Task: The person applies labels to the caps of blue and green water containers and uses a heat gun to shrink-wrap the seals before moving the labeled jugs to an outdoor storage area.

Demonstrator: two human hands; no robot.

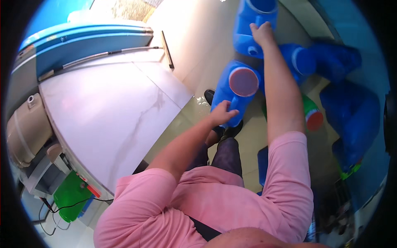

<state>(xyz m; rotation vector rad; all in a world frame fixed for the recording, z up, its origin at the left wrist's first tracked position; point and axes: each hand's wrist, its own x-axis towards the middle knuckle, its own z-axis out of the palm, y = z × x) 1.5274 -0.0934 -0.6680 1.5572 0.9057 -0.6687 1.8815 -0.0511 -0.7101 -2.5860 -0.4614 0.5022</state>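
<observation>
My left hand is closed around the moulded handle of a blue plastic water jug. That jug stands over my feet, its round reddish cap facing up. Farther forward, my right hand grips the handle of a second blue plastic jug. Its wide round mouth is cut off by the top of the view, and I cannot tell whether a cap covers it. Low on this jug's side is a small round spout fitting.
More blue jugs crowd the right, some blurred. A green jug with a red cap is partly behind my right forearm. At left are a white marbled counter, a floor squeegee, a beige container and a green container. The tiled floor looks wet.
</observation>
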